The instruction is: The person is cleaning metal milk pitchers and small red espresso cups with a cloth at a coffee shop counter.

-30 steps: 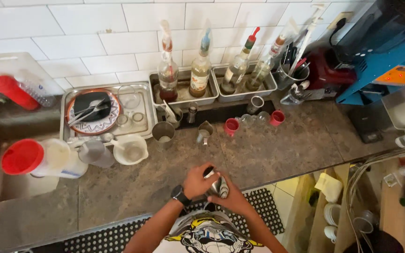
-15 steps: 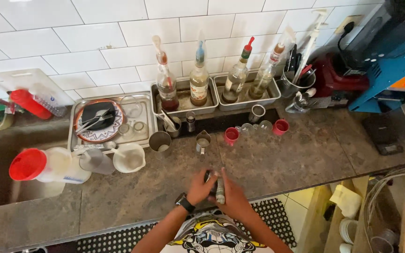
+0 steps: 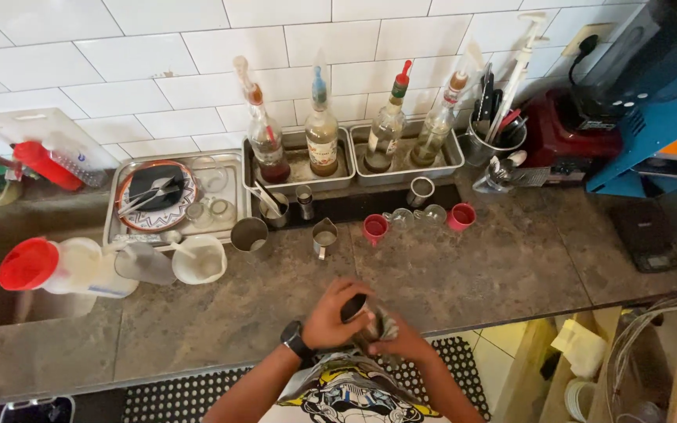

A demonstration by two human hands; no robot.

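Item: small metal cup [image 3: 356,307], held at the near edge of the counter [image 3: 511,266], centre. Clasped by the left hand [image 3: 331,313] at the rim; cradled with a cloth [image 3: 385,325] by the right hand [image 3: 401,341]. Judged light, rigid, slippery; best gripped around the wall.

At the near edge of the stone counter [image 3: 472,274] my left hand [image 3: 331,313] wraps over the top of a small metal cup [image 3: 356,307], while my right hand [image 3: 401,341] cradles it with a crumpled cloth [image 3: 381,325]. Farther off stand a steel milk jug [image 3: 324,235] and two red cups [image 3: 374,228].
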